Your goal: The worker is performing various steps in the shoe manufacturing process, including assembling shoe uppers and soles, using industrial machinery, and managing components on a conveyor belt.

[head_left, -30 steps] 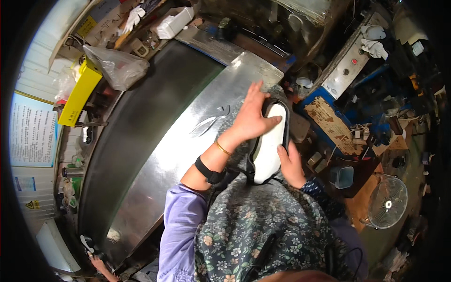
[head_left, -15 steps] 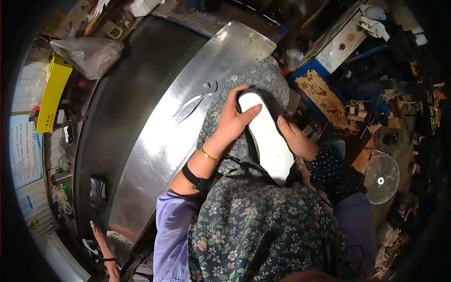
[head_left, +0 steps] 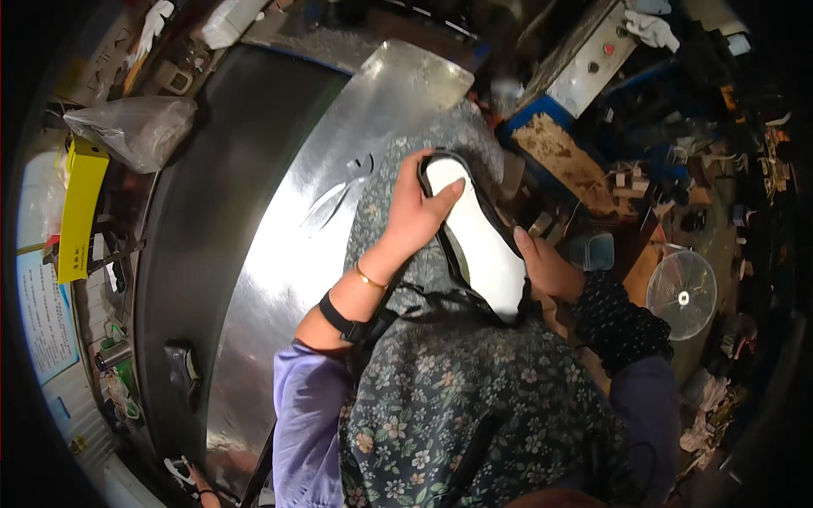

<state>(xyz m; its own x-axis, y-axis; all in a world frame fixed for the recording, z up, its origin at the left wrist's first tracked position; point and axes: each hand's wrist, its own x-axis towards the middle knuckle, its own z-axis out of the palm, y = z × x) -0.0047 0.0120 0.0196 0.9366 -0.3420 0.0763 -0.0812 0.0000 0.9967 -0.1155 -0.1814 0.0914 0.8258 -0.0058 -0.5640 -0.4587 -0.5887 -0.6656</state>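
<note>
A shoe with a white sole [head_left: 478,237] and black upper lies sole-up on my lap, over my floral apron [head_left: 440,398]. My left hand [head_left: 415,212] presses flat on the toe end of the sole, fingers spread over it. Gripping the shoe's right side near the heel is my right hand [head_left: 542,267]. A gold bangle and a black wristband sit on my left forearm.
A shiny metal sheet [head_left: 339,169] borders a dark conveyor belt [head_left: 220,169] on my left. A black shoe part [head_left: 182,364] rides the belt. There is a yellow box [head_left: 80,203], a plastic bag [head_left: 135,127], a small fan [head_left: 686,292], and a cluttered bench [head_left: 567,161] at right. Another person's hand [head_left: 199,487] shows at bottom left.
The view has swung, so the shoe now sits more upright and central. My left hand has slid toward the toe end; the right hand keeps its hold.
</note>
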